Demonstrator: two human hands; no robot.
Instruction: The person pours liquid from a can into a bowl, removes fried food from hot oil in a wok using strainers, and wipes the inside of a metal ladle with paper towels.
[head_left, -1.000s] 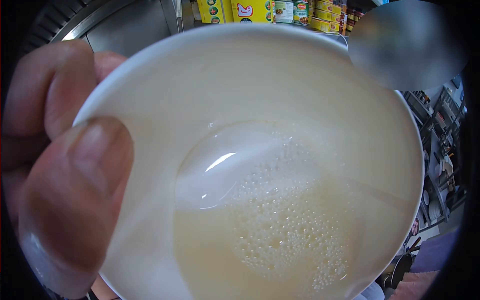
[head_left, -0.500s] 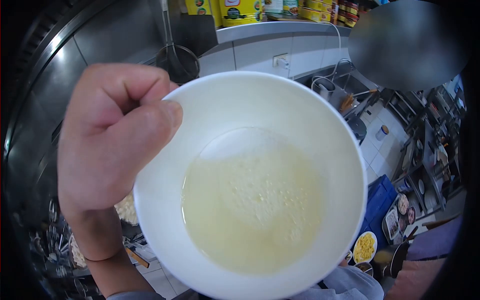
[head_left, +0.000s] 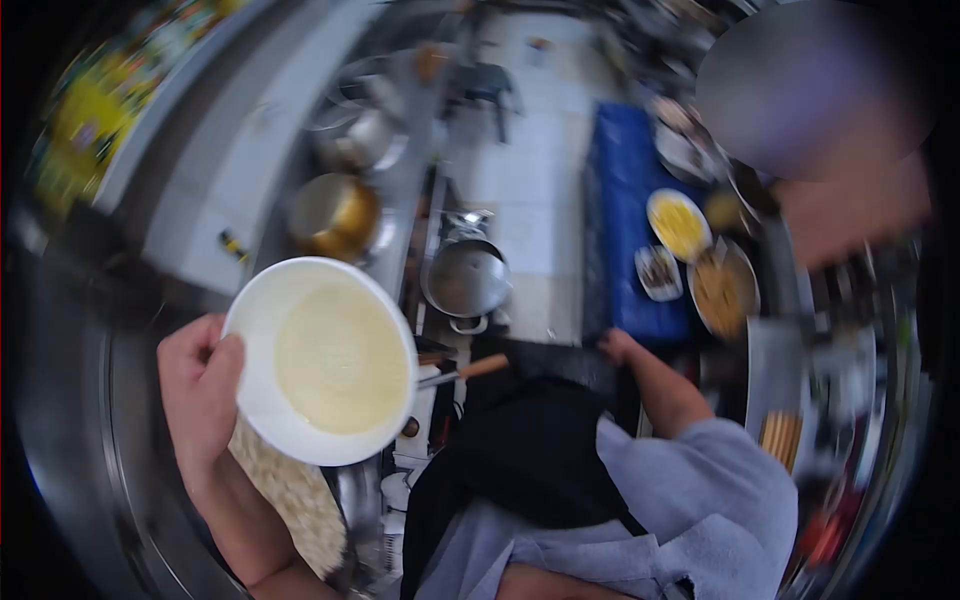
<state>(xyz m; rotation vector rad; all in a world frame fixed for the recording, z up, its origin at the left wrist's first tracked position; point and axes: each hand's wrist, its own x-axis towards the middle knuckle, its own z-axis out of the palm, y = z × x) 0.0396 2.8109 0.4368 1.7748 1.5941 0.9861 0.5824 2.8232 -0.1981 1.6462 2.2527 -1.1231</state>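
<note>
My left hand grips the rim of a white bowl at its left side, thumb over the edge. Pale yellowish liquid lies in the tilted bowl. My right hand is right of centre, low beside a dark surface and the front end of a blue box-like object; its fingers are small and blurred. Behind the bowl is a metal pot. A wooden-handled tool sticks out to the bowl's right.
A golden-brown pot stands on the left counter. Pale pieces fill a container below the bowl. At right are a yellow-food plate, a small dish and a brown-food bowl. A blurred disc covers the upper right.
The view has swung down and round, showing my body and right arm. The bowl, in my left hand throughout, appears smaller and further left.
</note>
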